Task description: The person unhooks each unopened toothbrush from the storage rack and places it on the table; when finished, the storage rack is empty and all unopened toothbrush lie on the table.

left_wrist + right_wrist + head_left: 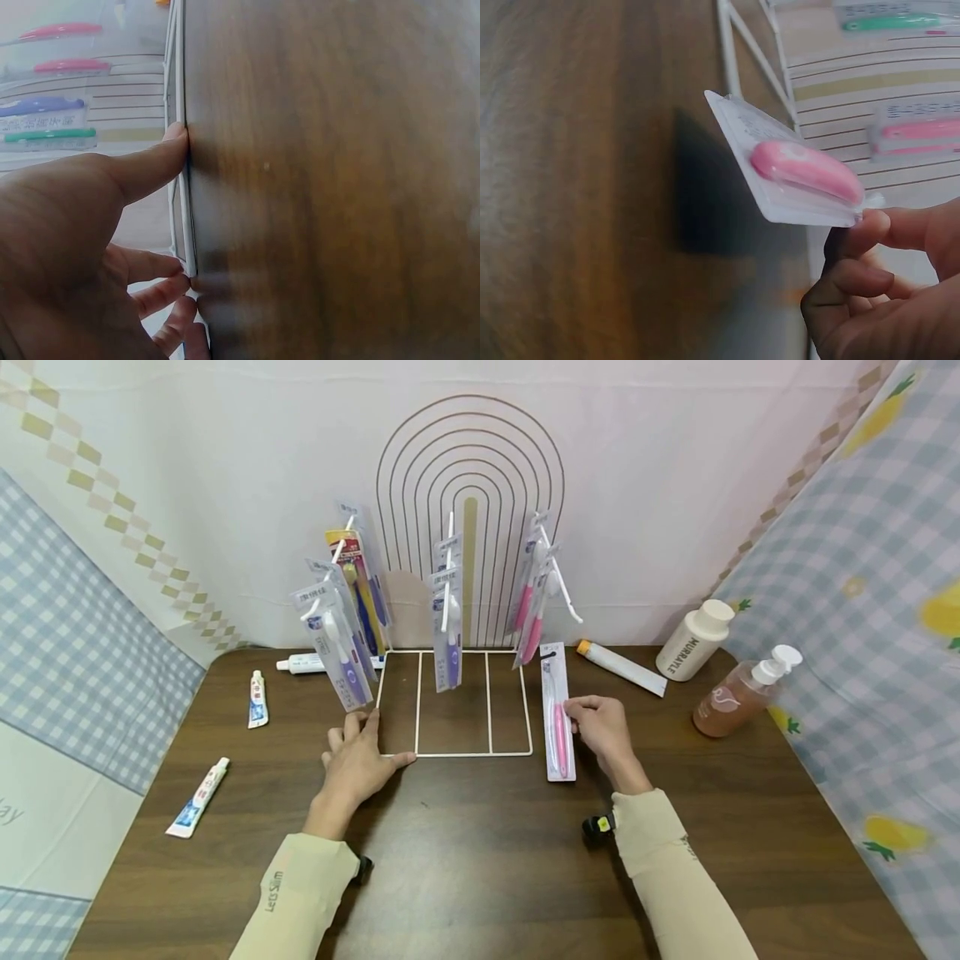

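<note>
My right hand [602, 727] pinches the side edge of a packaged pink toothbrush [560, 727], held just right of a white wire display rack [472, 755]. In the right wrist view, the toothbrush pack [802, 172] is tilted above the table, with thumb and fingers at its edge. The left hand [358, 760] rests at the rack's front left corner, its thumb against the front bar and its fingers spread toward the side. Packaged purple toothbrushes [341, 652] hang on the left hook, others [447, 635] on the middle one, and pink ones [532, 610] on the right.
Toothpaste tubes [198, 797] [257, 700] lie on the left of the wooden table, another tube [303, 663] behind the rack. At the right are an orange-capped tube [622, 668], a white bottle [693, 642] and a pump bottle [738, 697].
</note>
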### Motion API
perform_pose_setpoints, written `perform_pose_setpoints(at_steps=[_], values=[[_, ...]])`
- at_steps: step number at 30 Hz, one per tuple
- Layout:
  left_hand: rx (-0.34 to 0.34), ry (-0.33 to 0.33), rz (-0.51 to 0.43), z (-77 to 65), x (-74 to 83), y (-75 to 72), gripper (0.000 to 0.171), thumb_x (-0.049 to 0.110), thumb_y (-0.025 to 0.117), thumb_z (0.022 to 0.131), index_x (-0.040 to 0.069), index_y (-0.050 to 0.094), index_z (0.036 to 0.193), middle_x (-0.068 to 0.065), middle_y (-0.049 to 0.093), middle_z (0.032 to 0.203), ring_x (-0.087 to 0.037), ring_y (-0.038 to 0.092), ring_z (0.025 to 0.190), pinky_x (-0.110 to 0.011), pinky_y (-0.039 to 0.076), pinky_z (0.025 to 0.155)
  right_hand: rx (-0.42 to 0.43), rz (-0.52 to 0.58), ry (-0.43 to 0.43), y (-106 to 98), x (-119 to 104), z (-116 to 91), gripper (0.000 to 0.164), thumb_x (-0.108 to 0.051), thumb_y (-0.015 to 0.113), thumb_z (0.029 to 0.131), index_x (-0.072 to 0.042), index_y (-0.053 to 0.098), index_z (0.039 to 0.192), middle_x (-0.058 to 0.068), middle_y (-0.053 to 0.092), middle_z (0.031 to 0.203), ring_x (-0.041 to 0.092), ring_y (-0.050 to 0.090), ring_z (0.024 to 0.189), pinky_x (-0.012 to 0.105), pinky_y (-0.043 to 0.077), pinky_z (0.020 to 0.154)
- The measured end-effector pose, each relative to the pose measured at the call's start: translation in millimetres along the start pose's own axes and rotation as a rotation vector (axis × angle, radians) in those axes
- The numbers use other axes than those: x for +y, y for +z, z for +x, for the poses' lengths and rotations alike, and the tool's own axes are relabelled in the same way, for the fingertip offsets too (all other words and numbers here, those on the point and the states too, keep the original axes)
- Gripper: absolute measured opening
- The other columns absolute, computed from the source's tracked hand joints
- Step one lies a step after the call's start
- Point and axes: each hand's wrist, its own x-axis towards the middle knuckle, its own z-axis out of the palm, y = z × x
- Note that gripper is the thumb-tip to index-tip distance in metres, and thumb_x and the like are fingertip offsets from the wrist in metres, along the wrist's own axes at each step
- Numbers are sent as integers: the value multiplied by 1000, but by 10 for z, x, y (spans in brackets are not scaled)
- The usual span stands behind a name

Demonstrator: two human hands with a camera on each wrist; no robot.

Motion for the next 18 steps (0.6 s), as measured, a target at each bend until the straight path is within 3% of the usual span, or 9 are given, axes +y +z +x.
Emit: perform_pose_setpoints(at_steps=[7, 10, 15, 18], values=[[-7, -2, 0, 25, -7, 16, 109, 48, 87, 98, -1, 32, 178, -27, 34, 176, -57, 35, 143, -76, 38, 109, 19, -63, 4, 84, 131, 46, 30, -13, 67, 111, 11, 81, 122, -7, 66, 75, 8, 58, 73, 22, 46, 67], [-2, -4, 1, 27, -3, 22, 109, 48, 87, 98, -1, 32, 178, -27, 34, 175, -57, 34, 144, -76, 37, 109, 39, -67, -13, 113, 278, 170, 27, -12, 70, 106, 10, 84, 112, -4, 68, 72, 10, 60, 69, 25, 47, 64], [5, 1, 1, 4, 12, 11, 109, 50, 87, 97, -1, 34, 178, -26, 35, 175, -58, 36, 141, -75, 37, 108, 68, -181, 11, 143, 673, 525, 23, -26, 75, 100, -9, 90, 99, -6, 76, 69, 15, 68, 74, 29, 50, 65], [7, 4, 5, -4, -7, 15, 108, 50, 87, 97, -1, 35, 177, -26, 35, 176, -58, 37, 139, -75, 38, 106, 75, -273, 45, 164, 768, 616, 22, -35, 76, 97, -19, 92, 97, -8, 80, 70, 19, 74, 85, 30, 52, 70]])
